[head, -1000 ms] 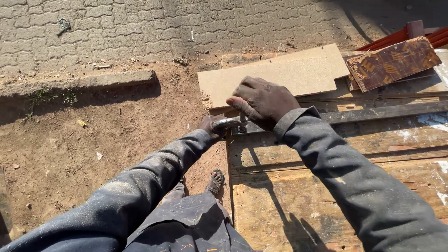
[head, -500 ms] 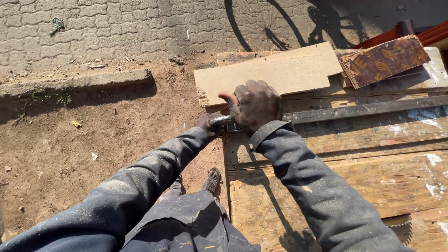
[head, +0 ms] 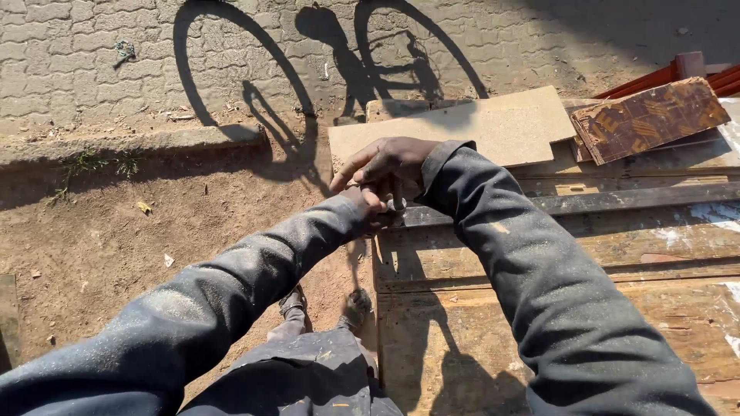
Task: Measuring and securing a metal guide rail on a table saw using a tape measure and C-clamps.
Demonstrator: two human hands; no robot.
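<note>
Both my hands meet at the left end of a long dark metal bar that lies across a worn wooden bench. My right hand curls down over the bar's end, its fingers bent and one finger pointing left. My left hand sits just under it and is mostly hidden, gripping the same end. A small shiny metal part shows between the hands. What it is cannot be made out.
A pale flat board lies on the bench behind my hands, and a brown patterned board with red bars lies at the far right. Bare dirt, a concrete curb and brick paving with a bicycle's shadow lie to the left. My shoes stand by the bench edge.
The view has swung right and down, so my hands sit nearer the middle. The right hand has closed lower over the left hand. A bicycle's shadow has come onto the paving.
</note>
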